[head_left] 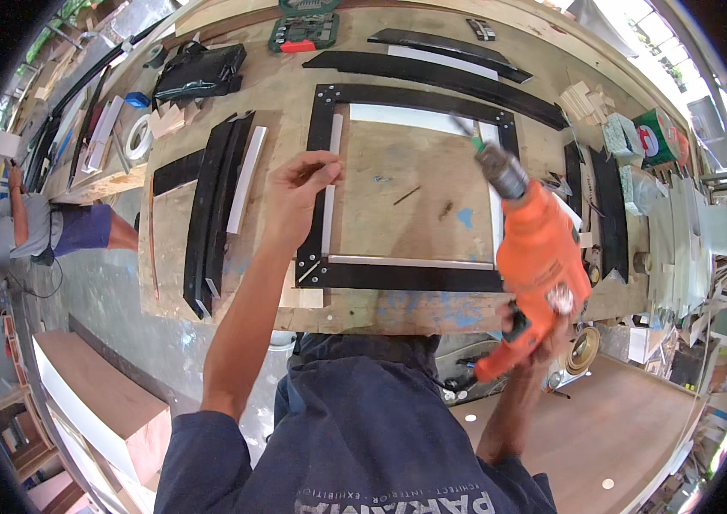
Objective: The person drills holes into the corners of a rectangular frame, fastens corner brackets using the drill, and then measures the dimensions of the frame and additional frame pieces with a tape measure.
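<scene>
An orange power drill (539, 244) is in my right hand (548, 338), which is wrapped round its handle. Its chuck and bit tip up and to the left, over the right side of a black rectangular frame (406, 277). The frame lies flat on the wooden workbench (363, 319), with screw heads at its corners and white strips along its inner edges. Over the frame's left bar, my left hand (305, 184) is closed in a pinch; anything between its fingertips is too small to make out. A thin light stick (308, 271) lies across the frame's lower left corner.
Black bars (214, 206) and a white strip (246, 180) lie left of the frame; more black bars (440, 77) lie beyond it. A black bag (201, 71) and a green tool case (305, 32) sit at the far side. Another person (29, 227) stands at left.
</scene>
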Tool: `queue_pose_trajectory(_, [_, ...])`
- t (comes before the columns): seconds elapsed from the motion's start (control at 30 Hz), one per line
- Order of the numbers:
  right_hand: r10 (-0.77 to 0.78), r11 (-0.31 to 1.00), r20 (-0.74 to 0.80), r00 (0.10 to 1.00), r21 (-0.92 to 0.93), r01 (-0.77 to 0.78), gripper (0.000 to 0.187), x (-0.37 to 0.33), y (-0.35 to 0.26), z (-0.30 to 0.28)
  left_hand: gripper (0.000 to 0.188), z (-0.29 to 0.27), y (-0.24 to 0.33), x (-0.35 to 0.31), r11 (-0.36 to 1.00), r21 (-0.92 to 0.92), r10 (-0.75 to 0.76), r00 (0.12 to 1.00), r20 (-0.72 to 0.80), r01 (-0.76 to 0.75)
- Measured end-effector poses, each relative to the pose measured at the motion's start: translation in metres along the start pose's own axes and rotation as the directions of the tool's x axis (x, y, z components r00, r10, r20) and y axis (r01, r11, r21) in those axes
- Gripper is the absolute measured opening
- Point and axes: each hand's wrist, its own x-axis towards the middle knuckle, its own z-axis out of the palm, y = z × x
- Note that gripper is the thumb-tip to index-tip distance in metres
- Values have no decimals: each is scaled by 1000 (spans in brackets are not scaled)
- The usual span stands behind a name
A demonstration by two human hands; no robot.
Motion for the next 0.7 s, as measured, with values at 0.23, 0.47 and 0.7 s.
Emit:
queue_pose_trajectory(0.23, [-47, 810, -27, 999, -586, 22, 97, -92, -18, 7, 20, 2, 20, -124, 754, -632, -259, 965, -39, 177])
queue_pose_trajectory(0.47, [160, 366, 312, 937, -900, 237, 94, -102, -58, 55, 20, 8, 2, -210, 197, -939, -577, 807, 122, 282])
queue_pose_trajectory(0.7, [237, 219, 375, 896, -919, 327, 90, -87, -57, 89, 20, -5, -8, -218, 155, -940, -632, 762, 141, 302])
